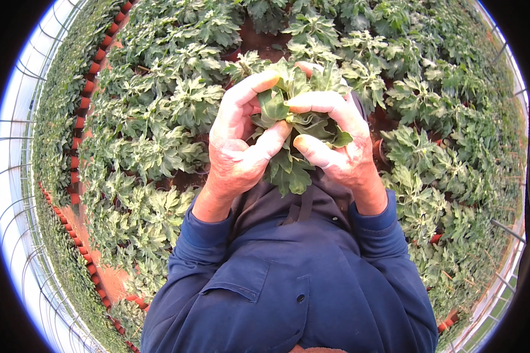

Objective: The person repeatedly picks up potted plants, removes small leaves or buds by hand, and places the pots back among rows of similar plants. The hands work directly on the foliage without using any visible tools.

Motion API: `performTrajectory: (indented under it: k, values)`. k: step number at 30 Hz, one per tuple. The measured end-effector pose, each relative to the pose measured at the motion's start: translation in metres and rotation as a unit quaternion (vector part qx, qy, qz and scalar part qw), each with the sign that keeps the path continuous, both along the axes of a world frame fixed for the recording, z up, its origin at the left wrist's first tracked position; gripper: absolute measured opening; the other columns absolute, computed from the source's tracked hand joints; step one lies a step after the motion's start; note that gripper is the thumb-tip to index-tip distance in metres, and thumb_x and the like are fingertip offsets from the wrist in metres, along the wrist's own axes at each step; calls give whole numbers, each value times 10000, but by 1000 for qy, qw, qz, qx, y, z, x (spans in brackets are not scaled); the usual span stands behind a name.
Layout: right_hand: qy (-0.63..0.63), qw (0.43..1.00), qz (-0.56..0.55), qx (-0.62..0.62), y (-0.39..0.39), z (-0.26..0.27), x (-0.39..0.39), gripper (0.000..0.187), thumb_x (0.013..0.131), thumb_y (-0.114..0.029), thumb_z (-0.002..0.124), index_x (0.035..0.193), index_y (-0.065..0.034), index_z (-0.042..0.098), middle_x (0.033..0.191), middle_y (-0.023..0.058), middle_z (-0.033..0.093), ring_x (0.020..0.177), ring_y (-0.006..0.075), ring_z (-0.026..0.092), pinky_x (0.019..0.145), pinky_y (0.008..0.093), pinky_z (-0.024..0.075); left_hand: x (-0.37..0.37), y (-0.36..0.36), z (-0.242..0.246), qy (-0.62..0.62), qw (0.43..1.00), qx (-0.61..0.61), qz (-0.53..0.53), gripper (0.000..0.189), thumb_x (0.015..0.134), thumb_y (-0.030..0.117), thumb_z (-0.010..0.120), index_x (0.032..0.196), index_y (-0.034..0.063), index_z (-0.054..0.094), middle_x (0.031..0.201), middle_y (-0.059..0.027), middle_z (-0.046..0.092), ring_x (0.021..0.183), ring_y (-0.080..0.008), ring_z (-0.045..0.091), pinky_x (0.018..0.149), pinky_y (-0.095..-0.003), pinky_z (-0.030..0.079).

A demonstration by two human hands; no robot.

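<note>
Between my hands is the leafy top of a potted plant point(290, 170), its lobed green leaves like those of a chrysanthemum. My left hand point(243, 139) curls around it from the left, with the thumb tip pressed at the centre of the shoot and the index finger along the upper leaves. From the right, my right hand point(342, 132) cups the same foliage. Its index fingertip touches the centre near my left thumb, and its thumb rests against lower leaves. The remaining fingers of both hands are mostly hidden behind leaves. The plant's pot cannot be seen.
Similar leafy plants point(194, 103) crowd around on both sides and ahead, in reddish pots point(380, 150). Bare reddish soil point(265, 42) shows between some of them. To the left, a row of orange-red pots point(80, 121) borders a soil path point(110, 278). Curved greenhouse framing point(15, 139) stands beyond.
</note>
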State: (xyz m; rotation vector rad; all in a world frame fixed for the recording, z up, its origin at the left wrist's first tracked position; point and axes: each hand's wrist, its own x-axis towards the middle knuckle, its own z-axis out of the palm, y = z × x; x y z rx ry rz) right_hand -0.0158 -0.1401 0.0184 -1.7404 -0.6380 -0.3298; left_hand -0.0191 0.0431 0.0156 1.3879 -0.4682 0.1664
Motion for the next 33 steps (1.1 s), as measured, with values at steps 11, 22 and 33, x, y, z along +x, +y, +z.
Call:
performTrajectory:
  k: [11,22,33]
  values:
    - [55,996,-1,74,3,-7,0,214,802,-4,699,1008,-42,656,1053,69,650,1060,211,580,956,334,445,1,-3,-2,-3,1000,5,-4,580,874,-85,659,1408,-18,443,1329,-97,553,1127,-152,578,995,-305,471]
    - [-6,1000,-2,-2,3,-11,3,226,752,-18,721,938,-36,595,954,39,588,879,136,575,820,282,478,2,-5,0,2,1000,-5,-2,570,874,-89,651,1402,-20,445,1316,-122,569,1156,-178,590,1008,-324,475]
    - [-9,998,-52,29,7,-12,4,250,763,32,736,987,-33,646,1007,74,671,989,189,624,918,317,482,2,0,-2,19,1000,20,14,550,876,-73,658,1388,-22,465,1284,-106,580,1138,-163,581,1003,-312,469]
